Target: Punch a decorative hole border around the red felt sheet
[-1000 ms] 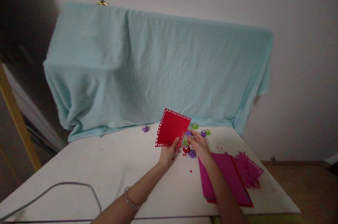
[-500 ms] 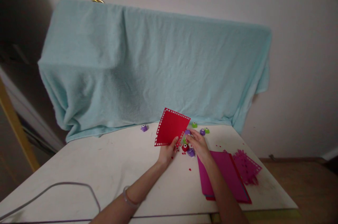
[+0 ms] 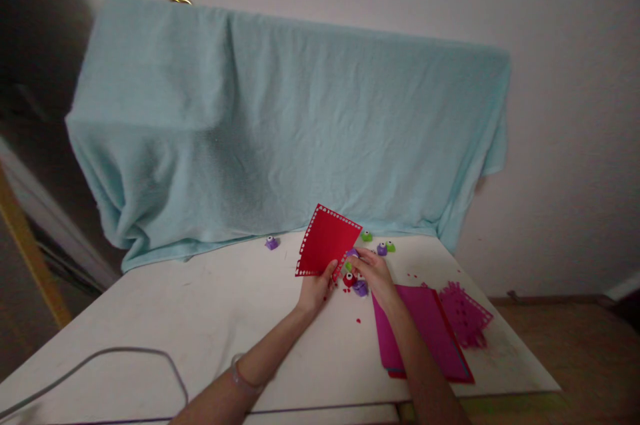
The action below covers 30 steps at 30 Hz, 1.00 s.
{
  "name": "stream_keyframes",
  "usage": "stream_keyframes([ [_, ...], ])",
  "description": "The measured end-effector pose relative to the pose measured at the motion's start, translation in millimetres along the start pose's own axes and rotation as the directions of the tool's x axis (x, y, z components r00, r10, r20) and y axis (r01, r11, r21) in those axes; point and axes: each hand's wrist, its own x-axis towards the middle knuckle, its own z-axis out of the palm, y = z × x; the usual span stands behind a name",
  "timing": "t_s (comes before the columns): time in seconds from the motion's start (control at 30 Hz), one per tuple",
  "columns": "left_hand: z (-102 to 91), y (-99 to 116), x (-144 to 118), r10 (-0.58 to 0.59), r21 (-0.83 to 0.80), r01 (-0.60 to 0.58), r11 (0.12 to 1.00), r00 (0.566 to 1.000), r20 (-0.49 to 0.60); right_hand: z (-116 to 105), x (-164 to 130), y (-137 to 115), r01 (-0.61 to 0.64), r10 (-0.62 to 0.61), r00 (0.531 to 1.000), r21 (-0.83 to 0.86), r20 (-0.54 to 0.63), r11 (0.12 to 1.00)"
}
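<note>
Left hand (image 3: 314, 290) pinches the red card (image 3: 325, 243) upright, right hand (image 3: 373, 271) grasps a punch (image 3: 353, 253); a loose pinch could misalign the hole.

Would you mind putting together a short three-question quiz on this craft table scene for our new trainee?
1. True or false: the left hand holds the red sheet lifted off the table.
2. Where does the pink paper stack lie? A) under the right forearm, B) left of the grey cable, C) on top of the blue cloth.
3. Fill in: the right hand is at a cluster of small ______ beside the red sheet's edge.

Key:
1. True; its punched border stands clear of the tabletop.
2. A.
3. Punches; red, purple and green ones lie there, and whether the fingers grip one cannot be told.
</note>
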Motion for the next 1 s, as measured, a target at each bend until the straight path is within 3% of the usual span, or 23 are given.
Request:
stream_keyframes([
  [0.3,0.4,19.3,-8.2,0.244,0.109,-0.246,0.963,0.969,0.030,-6.8,0.7,3.1,-0.004,0.005,0.998,-0.030,0.060,1.000],
  [0.57,-0.4,14.0,-7.9,0.164,0.124,-0.174,0.977,0.982,0.091,-5.7,-1.7,0.6,-0.047,0.044,0.995,0.023,0.091,0.999],
  [1.0,1.2,21.4,-12.4,0.124,0.106,-0.136,0.985,0.986,0.108,-3.4,-3.5,-9.6,-0.137,0.134,0.990,0.086,0.045,0.987],
])
